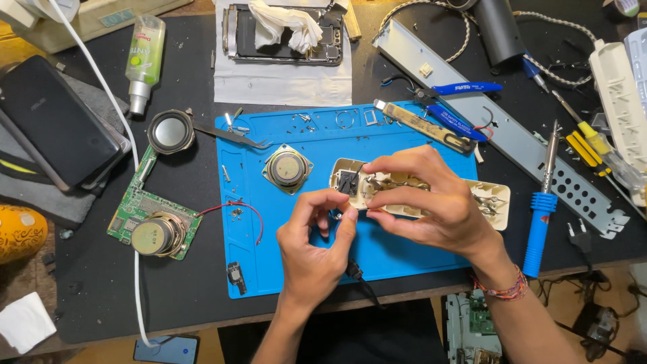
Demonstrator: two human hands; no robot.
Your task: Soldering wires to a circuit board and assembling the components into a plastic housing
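Two bare hands work over a blue repair mat (303,263) on a dark bench. Left hand (313,246), nearest the lens, has thumb & fingers curled inward, fingertips pinched close at the near edge of an opened cream power strip (488,202); whether it grips any small part can't be told. Right hand (424,199), w/ a braided wristband, is closed over the strip's middle, fingers wrapped across the exposed metal contacts, holding it just above the mat's right half. A small square speaker (287,168) sits on the mat just left of the strip. Blue-handled soldering iron (541,216) lies off the mat to the right. Green circuit board (138,216) w/ a round speaker lies to the left, well apart from the hands.
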